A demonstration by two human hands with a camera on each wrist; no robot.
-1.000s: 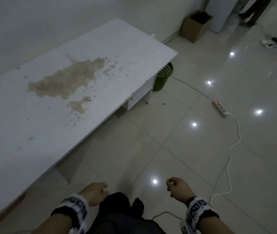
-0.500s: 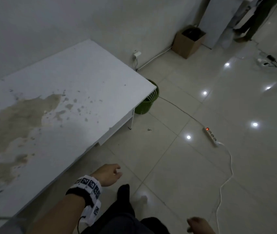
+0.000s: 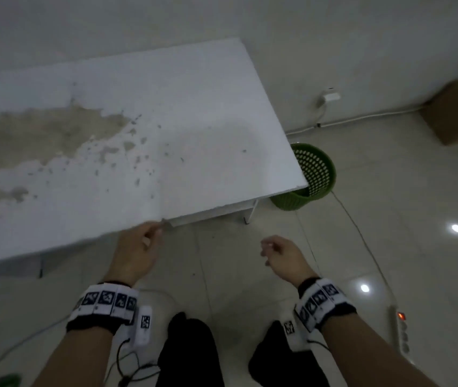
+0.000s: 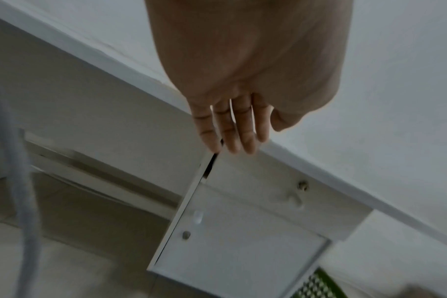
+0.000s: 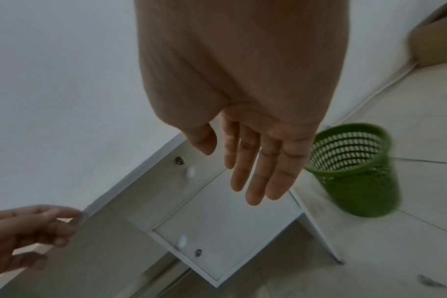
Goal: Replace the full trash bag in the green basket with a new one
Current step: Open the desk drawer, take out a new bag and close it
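Note:
The green mesh basket (image 3: 317,174) stands on the floor past the far right corner of the white table (image 3: 166,135), which hides part of it. In the right wrist view the basket (image 5: 355,171) shows bare mesh walls, with no bag to be seen in it. My left hand (image 3: 154,233) is at the table's front edge, fingers loosely extended and holding nothing (image 4: 232,131). My right hand (image 3: 267,247) hovers over the floor short of the basket, with straight fingers (image 5: 255,167) and an empty palm.
The tabletop carries a large brown stain (image 3: 41,138). A white drawer unit (image 5: 225,227) hangs under the table near the basket. A power strip (image 3: 402,333) and its cable (image 3: 361,236) lie on the tiled floor at right. A cardboard box (image 3: 456,115) sits by the wall.
The view has closed in on the table's corner and the basket. My left hand has come up to the table edge, and my right hand has risen back into view.

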